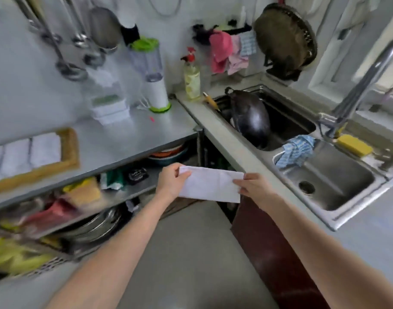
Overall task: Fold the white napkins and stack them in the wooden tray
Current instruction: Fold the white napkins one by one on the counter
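Note:
A white napkin (211,185), folded into a long rectangle, hangs in the air in front of the counter corner. My left hand (172,181) pinches its left end and my right hand (254,186) pinches its right end. Far to the left, on the steel counter, lies the wooden tray (69,150) with folded white napkins (26,156) lined up side by side inside it. The tray is cut off by the left edge of the view.
A blender (152,74) and plastic boxes (108,108) stand at the back of the counter. To the right is a double sink (338,181) with a dark wok (250,117), a blue cloth (297,150) and a yellow sponge (355,144). Cluttered shelves sit under the counter.

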Tool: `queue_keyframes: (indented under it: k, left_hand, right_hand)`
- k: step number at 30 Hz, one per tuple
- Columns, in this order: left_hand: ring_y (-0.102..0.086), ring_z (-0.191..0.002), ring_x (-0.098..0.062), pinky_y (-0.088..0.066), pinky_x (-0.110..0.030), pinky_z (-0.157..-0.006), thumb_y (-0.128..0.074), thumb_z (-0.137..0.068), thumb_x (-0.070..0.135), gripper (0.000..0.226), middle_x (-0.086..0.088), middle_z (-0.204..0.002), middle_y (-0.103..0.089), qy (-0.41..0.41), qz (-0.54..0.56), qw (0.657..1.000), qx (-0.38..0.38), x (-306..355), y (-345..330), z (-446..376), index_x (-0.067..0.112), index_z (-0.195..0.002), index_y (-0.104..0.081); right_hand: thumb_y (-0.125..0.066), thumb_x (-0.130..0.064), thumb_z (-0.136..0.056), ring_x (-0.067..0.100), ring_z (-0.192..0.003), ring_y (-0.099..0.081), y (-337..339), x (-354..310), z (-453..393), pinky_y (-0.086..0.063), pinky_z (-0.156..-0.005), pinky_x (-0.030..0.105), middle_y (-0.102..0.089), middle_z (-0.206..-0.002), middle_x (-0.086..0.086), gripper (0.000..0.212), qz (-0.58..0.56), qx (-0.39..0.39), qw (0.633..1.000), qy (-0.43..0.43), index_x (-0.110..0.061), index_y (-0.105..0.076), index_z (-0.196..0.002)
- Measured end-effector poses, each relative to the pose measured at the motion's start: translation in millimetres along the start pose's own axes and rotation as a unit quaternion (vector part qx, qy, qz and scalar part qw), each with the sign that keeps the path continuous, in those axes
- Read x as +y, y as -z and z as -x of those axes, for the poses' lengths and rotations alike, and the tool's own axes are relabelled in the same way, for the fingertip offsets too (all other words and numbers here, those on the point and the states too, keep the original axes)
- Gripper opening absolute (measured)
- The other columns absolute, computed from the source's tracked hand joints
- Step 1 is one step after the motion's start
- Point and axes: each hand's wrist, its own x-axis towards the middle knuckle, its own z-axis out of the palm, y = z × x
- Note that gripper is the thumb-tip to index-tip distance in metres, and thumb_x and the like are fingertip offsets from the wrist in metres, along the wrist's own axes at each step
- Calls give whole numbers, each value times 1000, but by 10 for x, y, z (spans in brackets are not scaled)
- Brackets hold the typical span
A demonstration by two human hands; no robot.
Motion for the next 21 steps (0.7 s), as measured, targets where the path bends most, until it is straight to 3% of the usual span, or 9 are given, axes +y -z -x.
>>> queue_keyframes:
  k: [3, 6, 8, 11, 14, 18, 21]
  left_hand:
    - [-56, -79, -19, -35, -27, -63, -65, -88, 17, 15, -4, -86, -64, 58, 2, 995, 76, -645, 990, 14, 8, -100, -66]
    - [-60, -91, -25, -40, -32, -72, -63, -90, 19, 22, -10, -100, -66, 123, 8, 983, 133, -1210, 1846, 118, 5, -106, -64]
    - [-61, -96, -29, -43, -35, -78, -62, -90, 19, 23, -13, -103, -67, 150, -5, 976, 159, -1542, 2305, 161, 2, -106, -64]
    - [-60, -94, -26, -41, -32, -75, -61, -91, 19, 20, -11, -102, -67, 183, -5, 961, 207, -1969, 2853, 166, 2, -103, -64]
    - [-60, -92, -28, -45, -36, -77, -59, -92, 18, 20, -13, -97, -67, 216, 4, 947, 236, -2368, 3296, 54, 0, -97, -62]
    - [-60, -88, -28, -46, -38, -76, -56, -94, 18, 19, -14, -93, -65, 252, 16, 929, 272, -2776, 3844, -236, 0, -92, -60]
    - [-61, -90, -28, -47, -40, -79, -56, -93, 18, 20, -14, -96, -67, 269, 22, 920, 283, -2995, 4220, -495, -1, -97, -63]
  right_hand:
    - [-68, -2, -84, 20, -65, -61, -1214, -176, -46, -47, -54, 26, -62, -76, 11, 18, 59, -49, 997, 31, -7, -60, -69]
    - [-70, -8, -84, 35, -84, -62, -2300, -290, -53, -50, -70, 37, -64, -88, 22, 16, 119, -96, 987, 55, -2, -59, -74]
    - [-71, -12, -84, 29, -89, -61, -2921, -354, -63, -49, -70, 32, -65, -96, 14, 12, 142, -120, 980, 63, -10, -59, -87]
    - [-70, -11, -85, 20, -83, -57, -3735, -447, -167, -47, -67, 27, -62, -91, 7, 14, 179, -160, 966, 97, -13, -58, -92]
    - [-66, -9, -87, 22, -77, -57, -4474, -539, -326, -51, -77, 37, -61, -82, 6, 9, 209, -201, 951, 110, -11, -58, -90]
    - [-62, -1, -88, 26, -68, -54, -5375, -682, -591, -51, -73, 45, -58, -74, 16, 8, 214, -248, 938, 116, -4, -56, -91]
    - [-63, -2, -87, 21, -65, -50, -5949, -815, -787, -43, -63, 34, -58, -81, 14, 8, 225, -246, 934, 126, -6, -56, -90]
